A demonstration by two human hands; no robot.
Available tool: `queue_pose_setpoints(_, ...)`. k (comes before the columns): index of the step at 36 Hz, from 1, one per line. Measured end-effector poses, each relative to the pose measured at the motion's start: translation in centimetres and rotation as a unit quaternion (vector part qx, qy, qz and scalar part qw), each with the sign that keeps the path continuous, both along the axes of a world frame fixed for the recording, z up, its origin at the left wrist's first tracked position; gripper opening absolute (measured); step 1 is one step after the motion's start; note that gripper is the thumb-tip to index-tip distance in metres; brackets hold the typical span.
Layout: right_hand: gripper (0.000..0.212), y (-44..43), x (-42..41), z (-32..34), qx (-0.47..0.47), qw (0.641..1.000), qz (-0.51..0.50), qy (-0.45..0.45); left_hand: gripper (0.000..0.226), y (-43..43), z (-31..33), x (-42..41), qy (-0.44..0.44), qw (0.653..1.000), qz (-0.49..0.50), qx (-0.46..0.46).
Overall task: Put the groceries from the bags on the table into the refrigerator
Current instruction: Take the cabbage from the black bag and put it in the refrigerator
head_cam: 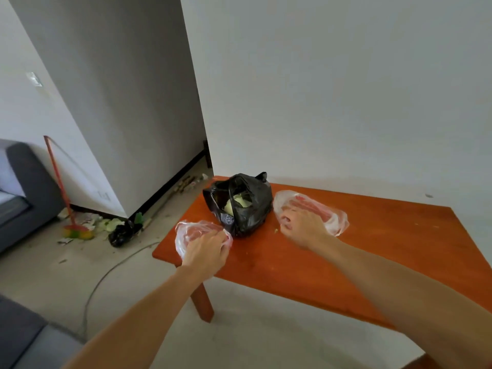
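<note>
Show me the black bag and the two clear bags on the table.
black bag (255,210): head view, plastic on its right side.
left clear bag (191,230): head view, far part, over the pink contents.
right clear bag (314,204): head view, middle, over the red contents.

Orange wooden table (372,235) carries black bag (245,209) between two clear meat bags (191,231) (330,211).

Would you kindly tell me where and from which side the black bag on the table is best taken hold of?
Probably by the handle loops atop the black bag, coming from straight above. It stands upright, mouth open, pale greens inside, so a side grip on its soft walls might squash or tip it.
</note>
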State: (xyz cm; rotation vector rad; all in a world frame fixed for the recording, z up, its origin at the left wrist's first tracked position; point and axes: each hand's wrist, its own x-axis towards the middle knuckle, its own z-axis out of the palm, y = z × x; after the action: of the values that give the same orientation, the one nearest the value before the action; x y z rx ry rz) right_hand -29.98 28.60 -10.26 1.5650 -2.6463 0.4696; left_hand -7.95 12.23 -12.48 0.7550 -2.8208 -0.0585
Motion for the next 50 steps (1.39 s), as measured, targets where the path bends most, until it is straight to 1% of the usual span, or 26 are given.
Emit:
queue_pose_setpoints(1, 0.024, -1.4, -0.5, 0.2, -0.002, 1.000, -0.008, -0.001, 0.033, -1.5, 0.0, -0.5, -0.014, 1.000, -0.004, -0.015)
queue_pose_setpoints(3, 0.023, -4.1, -1.6, 0.4, -0.006, 1.000, -0.023, -0.001, 0.027, -4.8, -0.4, -1.7, -0.045, 0.998, -0.001, -0.043)
queue_pose_setpoints(7, 0.029, -8.6, -3.1, 0.7, -0.013, 0.999, -0.031, 0.013, 0.014, -9.8, -0.5, -3.8, -0.045, 0.999, 0.031, 0.001)
queue_pose_setpoints(9, 0.034, -10.8, -4.2, 0.7, -0.012, 1.000, -0.023, 0.010, 0.014, -11.2, -0.3, -5.0, -0.029, 0.999, 0.020, 0.003)
queue_pose_setpoints(14, 0.044, -17.0, -7.9, 1.1, -0.006, 1.000, -0.008, -0.002, 0.023, -15.3, -0.6, -8.8, -0.015, 1.000, 0.007, 0.012)
queue_pose_setpoints(18, 0.050, -22.4, -10.7, 0.2, -0.011, 0.999, 0.028, -0.013, 0.031, -18.0, -1.1, -11.9, -0.037, 0.999, -0.003, -0.014)
queue_pose_setpoints(21, 0.050, -25.7, -12.5, -1.5, -0.019, 0.997, 0.062, -0.044, 0.045, -20.0, -1.9, -14.4, -0.036, 0.999, 0.015, 0.009)
queue_pose_setpoints(24, 0.048, -27.9, -14.1, -3.9, 0.003, 0.993, 0.097, -0.072, 0.051, -21.5, -3.9, -16.6, -0.068, 0.997, -0.027, -0.009)
queue_pose_setpoints(27, 0.042, -28.1, -14.9, -6.9, 0.016, 0.992, 0.071, -0.106, 0.053, -22.6, -6.3, -17.9, -0.113, 0.992, -0.053, -0.023)
queue_pose_setpoints(30, 0.049, -26.4, -15.5, -9.8, 0.044, 0.990, 0.055, -0.121, 0.054, -23.7, -8.5, -18.9, -0.130, 0.987, -0.084, -0.034)
queue_pose_setpoints(32, 0.049, -24.8, -16.4, -11.7, 0.069, 0.989, 0.055, -0.116, 0.054, -24.6, -9.8, -19.6, -0.137, 0.985, -0.092, -0.041)
queue_pose_setpoints(35, 0.042, -21.9, -17.7, -14.6, 0.143, 0.984, 0.071, -0.082, 0.046, -26.0, -11.3, -20.7, -0.142, 0.987, -0.071, -0.037)
queue_pose_setpoints(37, 0.035, -19.9, -18.3, -16.3, 0.189, 0.977, 0.065, -0.075, 0.049, -26.9, -11.9, -21.5, -0.157, 0.986, -0.055, -0.020)
queue_pose_setpoints(40, 0.030, -17.5, -18.6, -18.1, 0.248, 0.964, 0.030, -0.094, 0.053, -28.2, -12.6, -22.3, -0.159, 0.987, -0.036, 0.006)
queue_pose_setpoints(42, 0.027, -16.6, -18.5, -19.2, 0.258, 0.957, 0.001, -0.132, 0.056, -28.9, -13.1, -22.6, -0.160, 0.986, -0.031, 0.024)
queue_pose_setpoints(44, 0.023, -16.5, -18.3, -19.9, 0.244, 0.953, -0.027, -0.179, 0.059, -29.4, -13.5, -22.7, -0.171, 0.984, -0.040, 0.041)
queue_pose_setpoints(46, 0.020, -17.3, -17.9, -19.8, 0.207, 0.958, -0.052, -0.191, 0.061, -29.6, -13.8, -22.6, -0.175, 0.981, -0.058, 0.060)
queue_pose_setpoints(48, 0.020, -18.8, -17.6, -19.0, 0.122, 0.976, -0.067, -0.165, 0.061, -29.8, -13.9, -22.3, -0.171, 0.979, -0.077, 0.074)
queue_pose_setpoints(50, 0.017, -21.0, -17.1, -17.7, 0.004, 0.990, -0.060, -0.129, 0.061, -30.3, -13.7, -22.0, -0.165, 0.979, -0.095, 0.075)
